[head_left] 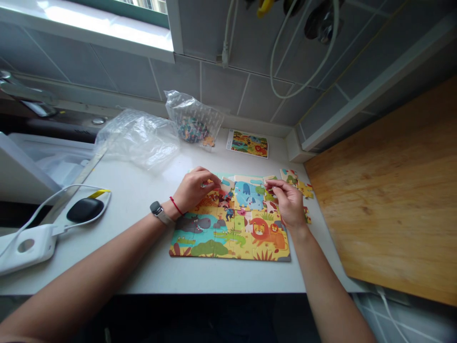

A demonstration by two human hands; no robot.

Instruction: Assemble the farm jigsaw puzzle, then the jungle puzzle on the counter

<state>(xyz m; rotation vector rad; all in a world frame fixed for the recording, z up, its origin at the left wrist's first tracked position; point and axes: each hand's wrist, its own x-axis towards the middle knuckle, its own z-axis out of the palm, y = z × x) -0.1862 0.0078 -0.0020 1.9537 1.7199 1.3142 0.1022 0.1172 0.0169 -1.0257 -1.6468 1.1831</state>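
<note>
A jigsaw puzzle (232, 236) with cartoon animals lies on the white counter, its lower rows joined: a hippo, a crocodile and lions show. My left hand (200, 189), with a watch and red string at the wrist, is over the puzzle's upper left. Its fingers pinch the edge of a pale puzzle piece (227, 184) beside the blue elephants (249, 194). My right hand (290, 204) is over the upper right, thumb and fingers closed on a small puzzle piece (270, 180), partly hidden by the fingertips. Loose puzzle pieces (289, 175) lie just right of the puzzle, some partly behind my right hand.
Behind the puzzle are a picture card (248, 143), a clear bag of small pieces (194, 126) and a crumpled plastic bag (139, 138). At left lie a black rounded object (84, 210) and a white charger (28, 247) with cable. A wooden board (392, 190) borders the right side.
</note>
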